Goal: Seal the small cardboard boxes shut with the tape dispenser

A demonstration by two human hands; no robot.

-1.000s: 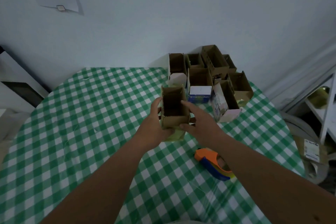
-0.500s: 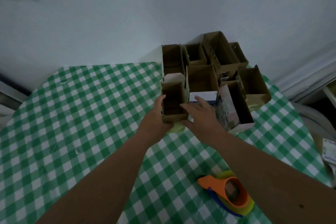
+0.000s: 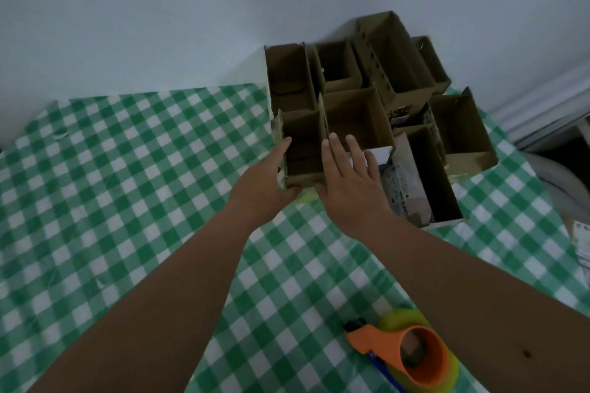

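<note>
The small cardboard box [image 3: 301, 150] is brown and open on top, standing at the front left of a group of open boxes [image 3: 402, 80] on the checkered surface [image 3: 111, 185]. Its bottom is dark and hard to see. The left hand [image 3: 265, 183] grips its left wall; the right hand [image 3: 349, 182] lies flat, fingers straight, against its right side. The orange tape dispenser [image 3: 412, 352] lies near, partly covered by the right forearm.
</note>
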